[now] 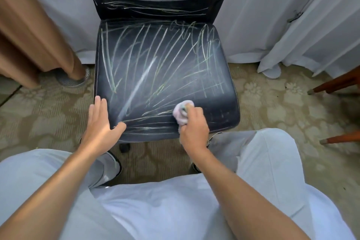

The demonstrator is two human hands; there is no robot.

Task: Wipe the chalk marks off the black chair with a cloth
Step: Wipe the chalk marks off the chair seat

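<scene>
Head view, rt hand grips cloth, chair

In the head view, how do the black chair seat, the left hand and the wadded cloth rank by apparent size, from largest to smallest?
1. Black chair seat, by far the largest.
2. Left hand, lying flat on the seat's front left corner.
3. Cloth, smallest as seen, but it is wadded and partly hidden in the right hand, so its true size is unsure.

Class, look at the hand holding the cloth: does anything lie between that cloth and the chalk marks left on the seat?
Nothing visible does. The right hand grips the crumpled pale cloth directly on the black padded chair seat, beside the chalk marks.
</scene>
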